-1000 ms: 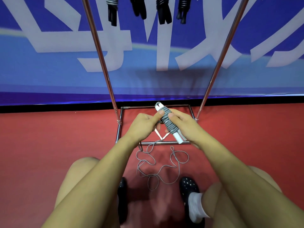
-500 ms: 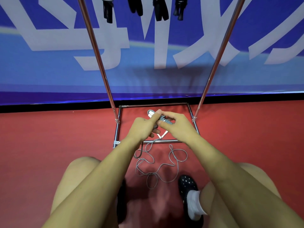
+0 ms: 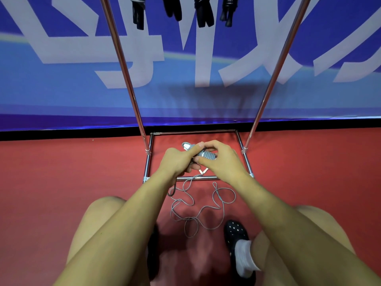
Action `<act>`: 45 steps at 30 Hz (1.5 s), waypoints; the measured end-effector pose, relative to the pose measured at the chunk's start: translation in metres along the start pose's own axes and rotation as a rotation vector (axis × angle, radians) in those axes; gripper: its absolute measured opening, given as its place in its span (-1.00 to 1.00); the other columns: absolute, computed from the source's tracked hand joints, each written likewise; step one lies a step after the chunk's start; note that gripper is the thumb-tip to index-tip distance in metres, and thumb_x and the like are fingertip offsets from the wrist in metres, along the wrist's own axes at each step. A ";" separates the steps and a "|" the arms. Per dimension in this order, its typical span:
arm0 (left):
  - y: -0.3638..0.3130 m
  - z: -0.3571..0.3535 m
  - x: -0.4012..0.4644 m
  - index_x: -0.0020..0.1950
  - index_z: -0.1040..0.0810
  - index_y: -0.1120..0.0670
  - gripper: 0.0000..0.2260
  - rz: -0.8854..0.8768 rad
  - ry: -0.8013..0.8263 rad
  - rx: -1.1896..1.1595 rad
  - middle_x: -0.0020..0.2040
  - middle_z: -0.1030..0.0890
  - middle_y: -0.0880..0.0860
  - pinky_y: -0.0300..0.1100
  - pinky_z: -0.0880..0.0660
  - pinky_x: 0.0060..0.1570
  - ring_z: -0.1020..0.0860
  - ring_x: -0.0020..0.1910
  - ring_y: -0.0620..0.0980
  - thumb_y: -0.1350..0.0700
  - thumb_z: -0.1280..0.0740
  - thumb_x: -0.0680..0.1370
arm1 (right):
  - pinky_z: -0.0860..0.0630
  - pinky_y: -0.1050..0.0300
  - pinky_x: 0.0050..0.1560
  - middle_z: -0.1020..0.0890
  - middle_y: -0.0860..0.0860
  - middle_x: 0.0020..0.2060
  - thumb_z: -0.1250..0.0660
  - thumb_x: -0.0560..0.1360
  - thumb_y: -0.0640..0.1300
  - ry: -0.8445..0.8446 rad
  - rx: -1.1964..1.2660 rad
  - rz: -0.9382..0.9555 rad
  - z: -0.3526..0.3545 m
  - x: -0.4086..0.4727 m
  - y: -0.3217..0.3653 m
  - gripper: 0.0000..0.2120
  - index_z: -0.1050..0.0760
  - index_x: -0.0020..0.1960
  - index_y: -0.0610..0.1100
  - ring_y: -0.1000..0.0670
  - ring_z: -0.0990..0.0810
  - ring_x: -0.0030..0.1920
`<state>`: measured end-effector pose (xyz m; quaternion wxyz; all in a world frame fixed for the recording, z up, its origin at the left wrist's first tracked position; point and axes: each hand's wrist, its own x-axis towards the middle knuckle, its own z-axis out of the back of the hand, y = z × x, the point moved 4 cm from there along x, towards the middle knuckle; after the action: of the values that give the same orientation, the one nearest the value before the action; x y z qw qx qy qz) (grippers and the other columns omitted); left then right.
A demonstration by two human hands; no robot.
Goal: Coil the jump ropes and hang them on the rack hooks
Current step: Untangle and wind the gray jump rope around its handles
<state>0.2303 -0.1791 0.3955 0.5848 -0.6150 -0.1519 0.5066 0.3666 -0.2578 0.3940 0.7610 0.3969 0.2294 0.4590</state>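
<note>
Grey jump rope (image 3: 203, 205): one, gripped by left hand (image 3: 179, 162) and right hand (image 3: 221, 161); four hung ropes (image 3: 201, 12) on one rack (image 3: 127, 79), red floor (image 3: 61, 172), blue banner (image 3: 61, 89).

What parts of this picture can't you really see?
All in the head view:
- Rack hooks: cut off by the top edge; only the lower ends of the hanging ropes show.
- Grey rope's handles: mostly covered by the left hand and right hand.
- Left shoe: mostly hidden behind the left forearm.
- Where the loose rope ends: lost under the left wrist.
</note>
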 end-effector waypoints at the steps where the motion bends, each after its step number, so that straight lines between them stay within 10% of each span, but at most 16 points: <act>1: 0.000 0.000 0.000 -0.09 -0.72 0.18 -0.50 -0.006 0.004 -0.004 -0.23 -0.73 0.17 -0.26 -0.27 -0.45 -0.38 -0.43 -0.06 -0.29 -0.44 0.48 | -0.52 0.18 0.14 -0.69 0.18 0.04 -0.59 0.39 0.06 0.002 0.006 0.009 0.001 0.000 -0.001 -0.60 -0.62 0.19 0.06 0.17 -0.63 0.10; 14: -0.013 -0.003 -0.007 -0.04 -0.67 0.33 -0.61 -0.256 0.247 0.069 -0.35 -0.53 0.10 -0.19 -0.34 -0.25 -0.36 -0.36 -0.04 -0.04 -0.48 0.55 | -0.49 0.00 0.35 -0.74 -0.03 0.07 -0.24 0.59 0.33 0.208 0.335 -0.206 0.031 0.005 -0.004 -0.48 -0.69 0.12 -0.08 -0.03 -0.68 0.18; 21: -0.017 -0.011 -0.021 -0.08 -0.66 0.12 -0.86 -0.254 0.406 0.097 -0.39 -0.46 0.02 -0.32 -0.47 -0.39 -0.41 -0.43 -0.13 0.09 -0.39 0.62 | -0.68 0.02 -0.26 -0.74 -0.15 -0.01 -0.12 0.65 0.25 0.498 0.507 -0.314 0.019 -0.015 0.008 -0.51 -0.60 0.24 -0.08 -0.17 -0.73 -0.22; 29: -0.014 0.002 -0.014 -0.09 -0.75 0.19 -0.62 -0.197 0.213 0.068 -0.10 -0.71 0.25 -0.18 -0.36 -0.38 -0.40 -0.40 -0.01 -0.15 -0.54 0.46 | -0.59 0.15 -0.32 -0.68 -0.12 -0.22 -0.23 0.67 0.10 0.317 0.549 -0.161 0.020 -0.004 0.012 -0.64 -0.63 0.10 -0.16 -0.06 -0.61 -0.38; 45: -0.014 0.000 -0.009 -0.08 -0.75 0.20 -0.74 -0.296 0.064 0.179 -0.39 -0.67 -0.02 -0.33 -0.42 -0.39 -0.49 -0.47 -0.13 0.00 -0.46 0.57 | -0.59 -0.01 0.00 -0.70 -0.08 -0.07 -0.38 0.61 0.06 0.183 0.443 -0.130 0.010 0.010 -0.009 -0.70 -0.57 0.14 -0.17 -0.02 -0.68 -0.10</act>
<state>0.2321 -0.1821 0.4116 0.7099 -0.5471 -0.1764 0.4068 0.3831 -0.2555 0.3923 0.6592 0.4953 0.4176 0.3817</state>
